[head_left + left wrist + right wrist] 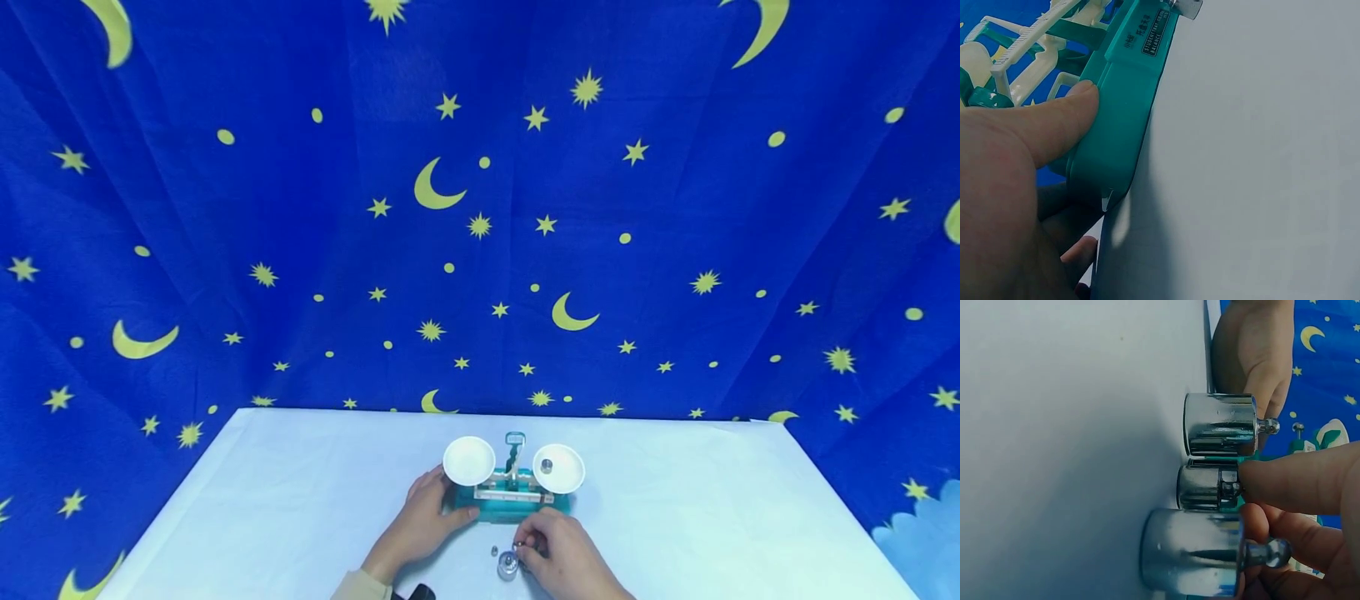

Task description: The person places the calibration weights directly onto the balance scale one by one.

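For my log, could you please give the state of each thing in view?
Balance scale: upright on the table, base held.
Left pan: bare.
Right pan: holds one small weight.
Left hand: grips the scale's base.
Right hand: pinches a weight's knob.
Weights: three, standing upright.

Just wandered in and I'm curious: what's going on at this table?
A person is working with a small teal balance scale on a white table. The left hand holds the scale's base steady. The right hand pinches the knob of one of the shiny metal weights standing in front of the scale. One small weight already sits in the right pan.
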A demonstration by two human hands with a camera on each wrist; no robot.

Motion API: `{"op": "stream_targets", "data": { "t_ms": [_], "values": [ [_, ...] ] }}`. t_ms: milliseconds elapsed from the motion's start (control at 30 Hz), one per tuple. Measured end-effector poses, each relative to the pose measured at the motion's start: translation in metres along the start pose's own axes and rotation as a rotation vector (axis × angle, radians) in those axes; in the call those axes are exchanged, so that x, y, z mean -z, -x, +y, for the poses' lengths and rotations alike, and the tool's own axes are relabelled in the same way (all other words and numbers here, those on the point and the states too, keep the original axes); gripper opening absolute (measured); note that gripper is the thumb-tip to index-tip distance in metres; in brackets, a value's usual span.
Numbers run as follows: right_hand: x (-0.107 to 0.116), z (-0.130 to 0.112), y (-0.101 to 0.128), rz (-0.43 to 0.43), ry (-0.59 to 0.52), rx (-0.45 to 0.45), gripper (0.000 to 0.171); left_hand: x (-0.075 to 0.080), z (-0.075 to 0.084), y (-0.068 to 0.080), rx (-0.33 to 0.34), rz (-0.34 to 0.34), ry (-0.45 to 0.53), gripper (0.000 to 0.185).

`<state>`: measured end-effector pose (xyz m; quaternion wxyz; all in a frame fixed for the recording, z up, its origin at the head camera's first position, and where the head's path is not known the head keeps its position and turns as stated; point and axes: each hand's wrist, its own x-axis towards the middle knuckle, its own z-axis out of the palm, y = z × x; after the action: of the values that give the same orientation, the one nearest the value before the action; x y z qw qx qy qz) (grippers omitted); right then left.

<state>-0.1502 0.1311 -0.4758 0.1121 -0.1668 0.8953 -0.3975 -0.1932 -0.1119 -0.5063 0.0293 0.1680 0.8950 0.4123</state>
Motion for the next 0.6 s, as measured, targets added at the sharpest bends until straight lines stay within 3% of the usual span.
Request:
{"op": "stream_targets", "data": {
  "t_ms": [233, 600],
  "values": [
    [-0.0010, -0.0007, -0.0001, 0.009, -0.009, -0.029, 0.005, 0.0001, -0.0002, 0.0026, -0.025, 0.006, 0.006, 0.080],
    [0.0034, -0.0076, 0.0009, 0.019, -0.043, -0.069, 0.004, -0.0001, -0.0017, -0.0012, 0.011, -0.016, 0.007, 0.083]
  ]
}}
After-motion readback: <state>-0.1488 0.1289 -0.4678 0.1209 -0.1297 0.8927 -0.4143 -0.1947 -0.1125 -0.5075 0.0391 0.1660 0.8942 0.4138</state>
